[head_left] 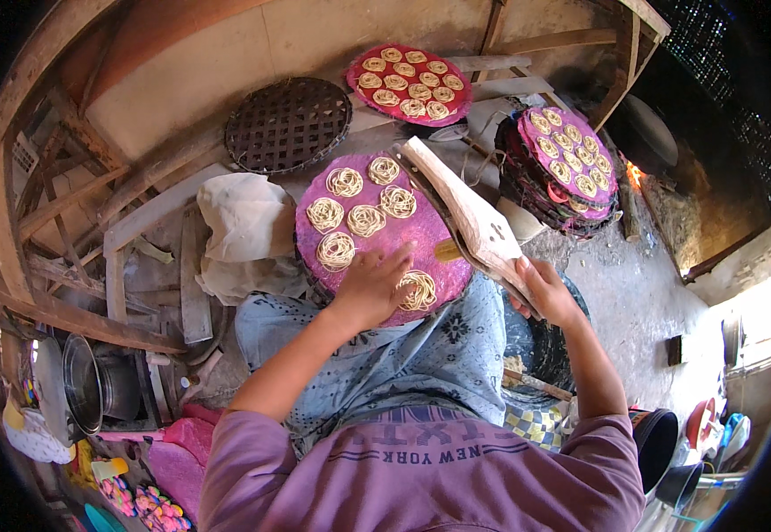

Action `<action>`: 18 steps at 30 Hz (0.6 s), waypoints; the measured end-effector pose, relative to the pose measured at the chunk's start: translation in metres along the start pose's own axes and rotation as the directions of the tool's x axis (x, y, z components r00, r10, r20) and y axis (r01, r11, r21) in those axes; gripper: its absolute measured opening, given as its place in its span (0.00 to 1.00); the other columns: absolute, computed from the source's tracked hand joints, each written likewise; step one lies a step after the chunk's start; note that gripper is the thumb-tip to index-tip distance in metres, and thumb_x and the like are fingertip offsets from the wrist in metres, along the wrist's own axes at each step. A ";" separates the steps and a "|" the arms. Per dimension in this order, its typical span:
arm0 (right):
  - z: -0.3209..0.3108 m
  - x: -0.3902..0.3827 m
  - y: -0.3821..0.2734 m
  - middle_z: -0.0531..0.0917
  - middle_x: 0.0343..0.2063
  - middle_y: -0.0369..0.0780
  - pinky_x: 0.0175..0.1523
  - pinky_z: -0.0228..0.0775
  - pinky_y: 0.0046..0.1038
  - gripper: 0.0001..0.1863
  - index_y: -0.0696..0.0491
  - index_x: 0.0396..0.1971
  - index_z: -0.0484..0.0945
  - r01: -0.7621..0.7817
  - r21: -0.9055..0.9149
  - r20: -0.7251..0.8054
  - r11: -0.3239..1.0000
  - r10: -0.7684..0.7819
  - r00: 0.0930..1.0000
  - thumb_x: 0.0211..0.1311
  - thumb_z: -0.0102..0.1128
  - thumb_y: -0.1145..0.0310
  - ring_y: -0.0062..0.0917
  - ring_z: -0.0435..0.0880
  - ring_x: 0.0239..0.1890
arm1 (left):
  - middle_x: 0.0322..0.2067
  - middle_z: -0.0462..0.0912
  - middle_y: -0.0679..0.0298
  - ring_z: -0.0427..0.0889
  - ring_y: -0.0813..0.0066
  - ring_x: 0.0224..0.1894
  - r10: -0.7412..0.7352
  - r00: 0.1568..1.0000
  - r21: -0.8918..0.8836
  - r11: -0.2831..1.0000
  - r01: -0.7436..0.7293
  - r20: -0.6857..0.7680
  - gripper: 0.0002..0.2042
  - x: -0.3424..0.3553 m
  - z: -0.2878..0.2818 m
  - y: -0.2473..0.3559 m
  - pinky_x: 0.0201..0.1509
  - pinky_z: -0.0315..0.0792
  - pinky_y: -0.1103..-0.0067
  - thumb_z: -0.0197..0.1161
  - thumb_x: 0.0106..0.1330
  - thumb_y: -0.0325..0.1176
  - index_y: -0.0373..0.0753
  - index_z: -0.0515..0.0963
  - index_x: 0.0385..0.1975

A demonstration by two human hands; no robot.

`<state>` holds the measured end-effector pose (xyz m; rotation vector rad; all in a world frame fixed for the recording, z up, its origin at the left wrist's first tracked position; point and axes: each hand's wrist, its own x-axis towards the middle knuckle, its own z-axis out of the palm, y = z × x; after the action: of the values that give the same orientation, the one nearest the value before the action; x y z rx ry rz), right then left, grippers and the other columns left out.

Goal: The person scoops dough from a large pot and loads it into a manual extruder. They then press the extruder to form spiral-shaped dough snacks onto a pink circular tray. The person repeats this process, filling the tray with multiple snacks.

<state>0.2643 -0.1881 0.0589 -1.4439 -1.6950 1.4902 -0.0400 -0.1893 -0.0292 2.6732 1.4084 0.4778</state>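
Observation:
On my lap lies a round tray covered with pink cloth (373, 258), bearing several pale coiled noodle nests (366, 221). My left hand (369, 285) is over its near part, fingers apart, beside the nearest nest (417, 291); it holds nothing I can see. My right hand (542, 289) grips the near end of a long wooden hand press (470, 208), which slants over the tray's right side. A short yellowish bundle (447, 251) shows beneath the press, above the cloth. The underside of the press is hidden.
Beyond stand a red round tray of nests (394, 95), a bare dark woven tray (288, 124) and, at right, stacked trays (572, 152) near a small fire (636, 175). A dark basin (552, 341) sits by my right knee. Whitish sheeting (242, 217) lies left of the tray.

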 end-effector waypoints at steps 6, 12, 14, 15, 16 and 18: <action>0.002 0.009 -0.035 0.75 0.17 0.36 0.19 0.63 0.19 0.32 0.56 0.37 0.74 0.019 0.005 0.159 1.000 -0.020 0.987 0.71 0.36 0.39 0.16 0.72 0.14 | 0.61 0.68 0.48 0.67 0.60 0.64 -0.435 0.890 -0.942 -0.219 -0.254 -0.139 0.43 0.069 -0.063 -0.042 0.68 0.58 0.68 0.26 0.69 0.68 0.32 0.61 0.64; 0.009 0.062 -0.063 0.75 0.16 0.36 0.17 0.63 0.19 0.35 0.54 0.36 0.74 -0.198 -0.054 0.375 0.979 0.203 0.905 0.71 0.29 0.36 0.16 0.71 0.14 | 0.27 0.76 0.63 0.76 0.65 0.34 -0.254 0.903 -0.438 -0.807 -0.395 -0.346 0.38 0.117 -0.067 -0.087 0.49 0.67 0.67 0.28 0.66 0.71 0.40 0.74 0.29; 0.010 0.082 -0.064 0.73 0.15 0.35 0.18 0.63 0.21 0.37 0.52 0.31 0.75 -0.237 -0.244 0.274 0.940 0.302 0.913 0.69 0.27 0.33 0.17 0.70 0.13 | 0.16 0.69 0.69 0.70 0.71 0.24 -0.309 0.902 -0.355 -0.841 -0.407 -0.303 0.37 0.121 -0.043 -0.103 0.40 0.66 0.71 0.27 0.65 0.72 0.44 0.70 0.19; 0.015 0.092 -0.062 0.73 0.14 0.35 0.18 0.62 0.22 0.38 0.52 0.29 0.76 -0.228 -0.296 0.263 0.928 0.308 0.914 0.69 0.27 0.33 0.18 0.70 0.13 | 0.14 0.64 0.71 0.65 0.73 0.21 -0.395 0.902 -0.316 -0.845 -0.431 -0.175 0.36 0.120 -0.028 -0.108 0.37 0.64 0.73 0.26 0.64 0.73 0.46 0.67 0.16; 0.018 0.100 -0.062 0.72 0.14 0.35 0.18 0.62 0.23 0.38 0.52 0.28 0.76 -0.228 -0.362 0.238 0.904 0.327 0.915 0.68 0.27 0.32 0.18 0.69 0.13 | 0.11 0.58 0.73 0.60 0.76 0.17 -0.467 0.883 -0.282 -0.842 -0.460 -0.045 0.36 0.121 -0.017 -0.114 0.34 0.61 0.75 0.25 0.63 0.74 0.47 0.63 0.14; 0.022 0.109 -0.061 0.71 0.13 0.34 0.18 0.61 0.26 0.39 0.54 0.25 0.76 -0.170 -0.394 0.227 0.903 0.275 0.934 0.67 0.30 0.31 0.19 0.69 0.13 | 0.12 0.60 0.73 0.62 0.76 0.18 -0.469 0.875 -0.279 -0.830 -0.484 -0.122 0.34 0.116 -0.003 -0.124 0.35 0.62 0.74 0.27 0.65 0.71 0.47 0.64 0.15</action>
<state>0.1832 -0.0919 0.0767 -1.7393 -2.1329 1.6198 -0.0780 -0.0235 -0.0258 0.1449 -0.1985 1.5060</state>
